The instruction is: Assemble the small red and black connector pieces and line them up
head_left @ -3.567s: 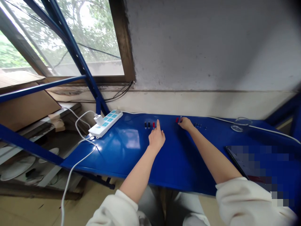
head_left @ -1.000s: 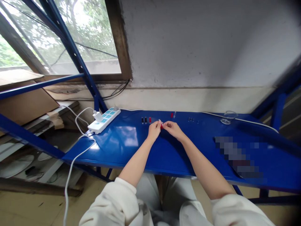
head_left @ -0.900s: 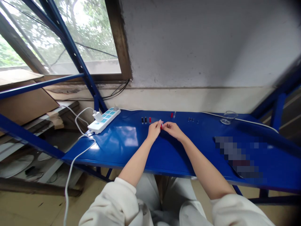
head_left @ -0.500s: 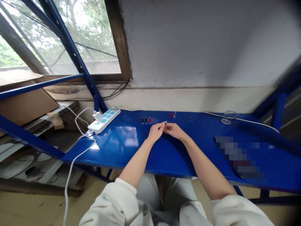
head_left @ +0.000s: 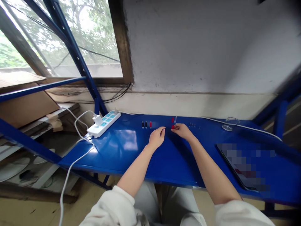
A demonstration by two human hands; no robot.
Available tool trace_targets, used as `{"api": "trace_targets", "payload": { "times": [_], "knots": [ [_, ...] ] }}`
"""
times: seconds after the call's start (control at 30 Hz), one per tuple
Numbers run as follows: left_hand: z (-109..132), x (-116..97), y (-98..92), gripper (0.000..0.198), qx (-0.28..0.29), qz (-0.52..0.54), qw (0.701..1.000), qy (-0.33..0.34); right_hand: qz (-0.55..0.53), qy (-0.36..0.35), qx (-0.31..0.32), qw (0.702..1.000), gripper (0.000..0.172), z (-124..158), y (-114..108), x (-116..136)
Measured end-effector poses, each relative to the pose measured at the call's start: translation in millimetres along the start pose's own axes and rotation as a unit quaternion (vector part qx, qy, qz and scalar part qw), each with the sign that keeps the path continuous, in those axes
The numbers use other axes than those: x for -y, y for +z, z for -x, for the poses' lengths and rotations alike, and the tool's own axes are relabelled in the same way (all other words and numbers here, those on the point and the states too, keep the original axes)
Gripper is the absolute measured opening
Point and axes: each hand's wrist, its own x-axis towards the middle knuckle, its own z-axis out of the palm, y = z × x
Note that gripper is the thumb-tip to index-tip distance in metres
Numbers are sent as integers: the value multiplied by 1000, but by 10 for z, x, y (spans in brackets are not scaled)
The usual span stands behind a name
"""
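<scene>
My left hand [head_left: 156, 137] rests on the blue shelf top [head_left: 131, 150] with its fingers loosely curled and a small thing, too tiny to name, at its fingertips. My right hand [head_left: 182, 130] pinches a small red piece [head_left: 173, 126] just in front of a red piece and a clear piece [head_left: 174, 120] standing at the back. A short row of two black pieces and one red piece [head_left: 146, 124] stands to the left of my left hand. Several tiny dark pieces [head_left: 193, 125] lie to the right of my right hand.
A white power strip [head_left: 103, 123] with a plugged-in charger and white cable lies at the back left. A clear round dish [head_left: 227, 127] and a cable sit at the back right. A dark flat object [head_left: 244, 164] lies on the right. Blue rack struts cross the left.
My hands, which met together over the shelf middle, have come apart. My right hand has moved back and right with the small red piece toward the red and clear pieces.
</scene>
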Motion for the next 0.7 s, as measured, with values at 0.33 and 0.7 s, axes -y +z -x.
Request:
{"api": "trace_targets", "payload": {
  "times": [0.33, 0.7],
  "knots": [
    [18, -21, 17, 28, 62, -67, 995, 31, 95, 71, -85, 989, 13, -349, 102, -306],
    [27, -115, -1, 29, 111, -115, 986, 40, 116, 98, -117, 981, 17, -408, 260, -292]
  ]
}}
